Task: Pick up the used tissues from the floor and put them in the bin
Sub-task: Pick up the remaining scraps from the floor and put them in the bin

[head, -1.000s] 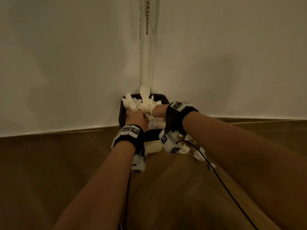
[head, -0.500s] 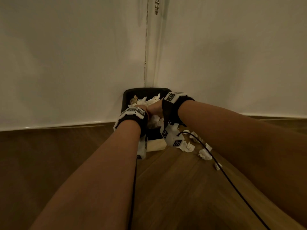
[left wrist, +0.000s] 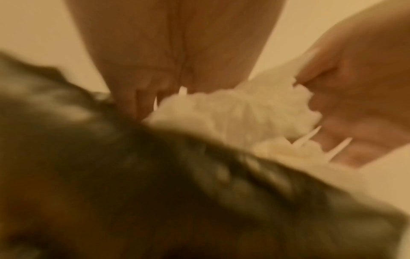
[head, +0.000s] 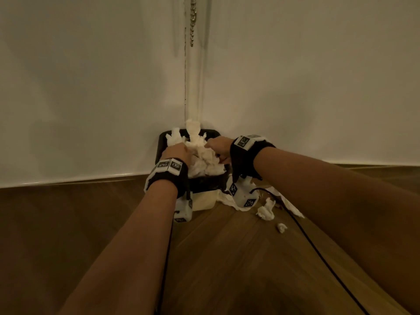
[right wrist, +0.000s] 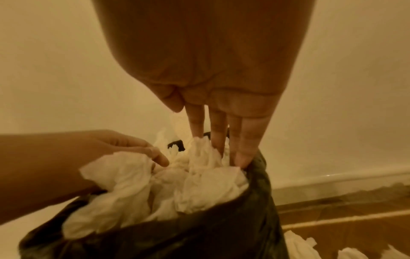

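A black-lined bin (head: 164, 142) stands in the wall corner, heaped over its rim with crumpled white tissues (head: 202, 159). My left hand (head: 176, 152) rests on the heap's left side, and my right hand (head: 217, 146) presses on its right side. In the right wrist view the right hand (right wrist: 219, 150) pushes straight fingers into the tissues (right wrist: 195, 189) at the liner's (right wrist: 199, 236) far edge, while the left hand (right wrist: 142, 149) lies on them with fingers nearly straight. The left wrist view is blurred: left hand (left wrist: 150, 98), tissues (left wrist: 239, 112), right hand (left wrist: 355, 105).
Loose tissues lie on the wood floor right of the bin: a crumpled one (head: 266, 209), a small scrap (head: 281, 227) and a flat sheet (head: 293, 208). A black cable (head: 318, 246) runs past them. A blind chain (head: 192, 21) hangs above the corner.
Half a second ago both hands were sunk low in the bin and little tissue showed. Now the hands are higher and the heap stands above the rim again.
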Motion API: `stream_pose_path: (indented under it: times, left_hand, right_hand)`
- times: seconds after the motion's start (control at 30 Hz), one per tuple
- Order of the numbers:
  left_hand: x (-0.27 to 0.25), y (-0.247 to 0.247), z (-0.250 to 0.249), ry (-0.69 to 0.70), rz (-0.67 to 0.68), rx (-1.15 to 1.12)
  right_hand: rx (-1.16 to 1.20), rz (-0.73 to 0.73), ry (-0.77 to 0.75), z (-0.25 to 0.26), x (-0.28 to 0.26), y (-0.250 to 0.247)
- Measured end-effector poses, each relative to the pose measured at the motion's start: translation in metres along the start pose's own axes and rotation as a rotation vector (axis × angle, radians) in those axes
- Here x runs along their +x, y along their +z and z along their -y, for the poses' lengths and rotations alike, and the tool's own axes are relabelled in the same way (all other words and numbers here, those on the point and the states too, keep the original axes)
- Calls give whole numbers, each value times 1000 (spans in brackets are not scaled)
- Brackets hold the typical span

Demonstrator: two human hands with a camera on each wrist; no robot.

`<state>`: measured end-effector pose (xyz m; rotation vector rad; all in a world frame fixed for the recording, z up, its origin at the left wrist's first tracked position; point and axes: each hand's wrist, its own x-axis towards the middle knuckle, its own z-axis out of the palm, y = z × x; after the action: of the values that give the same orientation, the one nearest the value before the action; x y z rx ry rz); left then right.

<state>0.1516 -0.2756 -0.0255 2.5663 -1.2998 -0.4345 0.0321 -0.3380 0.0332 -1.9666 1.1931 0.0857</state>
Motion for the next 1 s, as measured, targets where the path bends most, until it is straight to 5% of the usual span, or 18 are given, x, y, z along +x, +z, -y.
stream_pose_path:
  times: [0.23, 0.4, 0.5, 0.73, 1.0]
  left_hand:
    - [-41, -8, -5, -36, -374, -269]
    - [-66, -17, -40, 156, -592, -354]
    - [-82, -9, -76, 298, -530, -451]
    - [-96, 63, -126, 482, -216, -268]
    - [-72, 162, -125, 355, 88, -150]
  right_hand:
    - [-132, -213, -118, -15, -36, -17]
    - [10, -480, -183, -51, -47, -28]
    - [52, -571, -148, -84, -50, -33]
    - [22, -559, 27, -179, -53, -38]
    - [-212, -303, 199, -267, -44, -19]
